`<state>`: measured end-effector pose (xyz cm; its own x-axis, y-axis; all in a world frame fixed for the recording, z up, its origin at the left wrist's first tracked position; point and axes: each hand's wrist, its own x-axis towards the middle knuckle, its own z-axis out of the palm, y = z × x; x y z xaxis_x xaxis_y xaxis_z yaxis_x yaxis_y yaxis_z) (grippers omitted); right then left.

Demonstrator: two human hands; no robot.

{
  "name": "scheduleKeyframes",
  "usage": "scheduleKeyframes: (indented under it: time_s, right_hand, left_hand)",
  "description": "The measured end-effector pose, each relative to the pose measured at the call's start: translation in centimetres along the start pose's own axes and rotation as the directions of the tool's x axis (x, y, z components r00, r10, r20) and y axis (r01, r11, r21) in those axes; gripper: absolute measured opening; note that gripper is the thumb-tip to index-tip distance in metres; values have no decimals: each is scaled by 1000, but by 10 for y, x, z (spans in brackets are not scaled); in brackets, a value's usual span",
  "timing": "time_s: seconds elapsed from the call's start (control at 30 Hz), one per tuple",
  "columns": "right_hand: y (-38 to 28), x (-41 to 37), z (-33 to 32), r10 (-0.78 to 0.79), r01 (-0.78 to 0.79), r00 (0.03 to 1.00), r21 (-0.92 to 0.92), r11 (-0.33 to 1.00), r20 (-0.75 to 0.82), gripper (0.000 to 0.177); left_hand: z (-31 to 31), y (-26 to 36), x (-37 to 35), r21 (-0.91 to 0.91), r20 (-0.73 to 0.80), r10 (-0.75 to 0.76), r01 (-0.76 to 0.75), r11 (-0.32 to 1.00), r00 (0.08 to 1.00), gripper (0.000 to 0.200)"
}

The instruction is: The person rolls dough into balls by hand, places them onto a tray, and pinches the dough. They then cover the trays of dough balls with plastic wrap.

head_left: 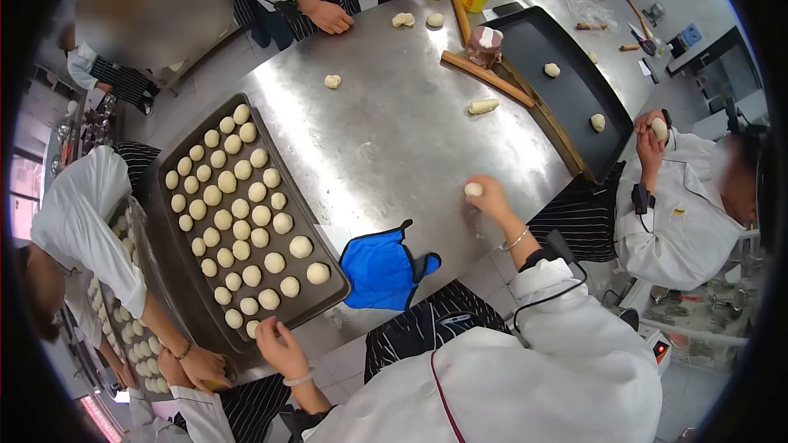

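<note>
A dark baking tray [310, 305] holding several rows of round dough balls lies at the left of the steel table. My left hand [283, 349] is at the tray's near corner, its fingers by a dough ball [254, 329]; whether they touch it is hard to tell. Further right, my right hand [490, 197] has its fingers closed on a small dough ball [474, 189] over the table. Between my hands a blue cloth glove [382, 271] lies beside the tray at the table's edge.
Rolling pins [486, 79], a dough roll [483, 106] and a dark tray [566, 102] with dough pieces are at the right. A co-worker's hands [651, 143] hold dough there. Another person's hand [330, 16] rests at the far edge; more hands [205, 367] are at the left.
</note>
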<state>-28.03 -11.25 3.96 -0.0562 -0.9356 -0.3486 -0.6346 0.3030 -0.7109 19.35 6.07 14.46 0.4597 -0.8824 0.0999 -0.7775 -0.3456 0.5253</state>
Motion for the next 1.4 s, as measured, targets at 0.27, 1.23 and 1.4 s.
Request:
scheduleKeyframes:
  time_s: [0.27,1.23,1.4]
  right_hand:
    - [-67,-29,-16,-389,-379,823,910,170,415,51]
    - [-288,-124,379,-447,545,403,183,818,799,39]
    - [-295,-140,352,-532,539,581,198,819,617,44]
  left_hand:
    - [28,36,-37,-200,20,-16,20,980,1000,15]
    - [-55,-145,-98,-301,-104,-284,242,922,953,15]
    - [-53,-128,-50,-365,-107,-112,66,929,988,18]
